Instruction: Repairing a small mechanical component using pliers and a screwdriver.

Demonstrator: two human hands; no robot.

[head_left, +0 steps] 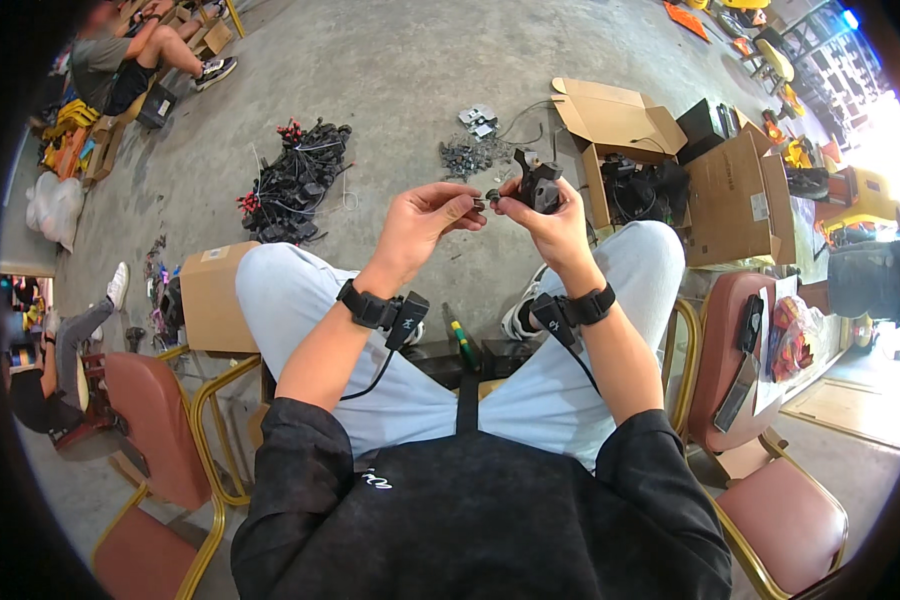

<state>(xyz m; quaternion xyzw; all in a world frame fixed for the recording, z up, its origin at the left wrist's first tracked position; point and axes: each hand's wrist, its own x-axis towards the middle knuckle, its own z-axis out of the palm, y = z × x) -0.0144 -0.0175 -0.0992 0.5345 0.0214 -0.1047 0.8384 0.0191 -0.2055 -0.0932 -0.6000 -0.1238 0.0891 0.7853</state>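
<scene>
My right hand (555, 228) is closed around a black plastic part (541, 187) with a bracket-like top, held above the floor beyond my knees. Between the fingertips of my two hands sits a small dark round piece (492, 196); its kind is too small to tell. My left hand (425, 218) pinches something tiny and dark (478, 203) right beside that piece. Below, between my legs, a green-and-yellow handled tool (462, 338) that looks like a screwdriver stands on a dark surface.
A heap of black cabled parts (305, 175) lies ahead on the left, with small grey pieces (470, 157) near the middle. An open cardboard box (598, 170) of black parts stands to the right. Chairs (155, 425) flank me. Another person (120, 65) sits at far left.
</scene>
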